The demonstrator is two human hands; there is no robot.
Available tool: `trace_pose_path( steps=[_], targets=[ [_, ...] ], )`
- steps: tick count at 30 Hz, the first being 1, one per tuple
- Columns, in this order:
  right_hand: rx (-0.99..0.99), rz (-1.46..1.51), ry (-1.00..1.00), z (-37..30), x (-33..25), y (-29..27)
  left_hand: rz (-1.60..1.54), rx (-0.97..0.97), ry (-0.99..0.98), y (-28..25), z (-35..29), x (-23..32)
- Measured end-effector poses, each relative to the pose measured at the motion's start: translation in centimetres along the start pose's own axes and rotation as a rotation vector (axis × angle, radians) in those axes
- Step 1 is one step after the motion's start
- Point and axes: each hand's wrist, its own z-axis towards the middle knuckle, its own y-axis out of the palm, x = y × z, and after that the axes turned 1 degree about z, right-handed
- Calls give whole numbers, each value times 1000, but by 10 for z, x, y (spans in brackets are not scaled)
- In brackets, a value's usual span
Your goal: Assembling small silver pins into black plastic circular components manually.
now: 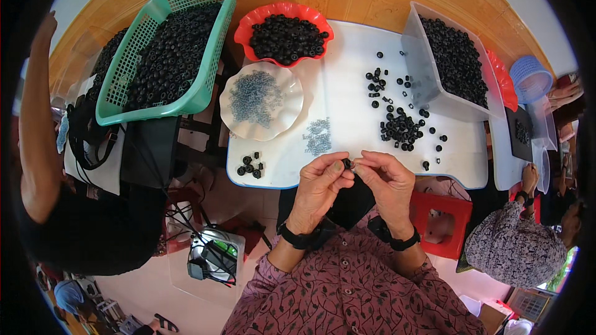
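Note:
Just over the near edge of the white table [347,74], my two hands meet fingertip to fingertip. My left hand [318,187] pinches a small black round part [347,163] between thumb and fingers. My right hand [391,183] is closed at the fingertips against that part; a tiny shiny piece seems to show there, too small to name. Beyond the hands is a patch of small greyish see-through pieces [318,136]. A loose pile of black round parts [401,129] lies to the right, and a small group of black parts [249,167] to the left.
A white scalloped dish [231,115] holds more greyish pieces. Black parts fill a red bowl [239,32], a green basket [174,110] and a clear plastic bin [456,104]. Co-workers sit on both sides. A red stool [453,211] stands below the table at right.

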Motion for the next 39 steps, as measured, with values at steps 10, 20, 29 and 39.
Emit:
trace_pose_path(
  steps=[10, 20, 29, 39],
  targets=[
    [0, -56, -21, -2, 1, 0, 129, 30, 47, 4, -3, 0],
    [-36, -140, -2, 1, -1, -3, 226, 38, 53, 10, -6, 2],
    [-171, 75, 215, 7, 3, -11, 149, -58, -101, -8, -5, 3],
    [-128, 67, 235, 3, 7, -7, 145, 3, -99, -2, -8, 1]
  ],
)
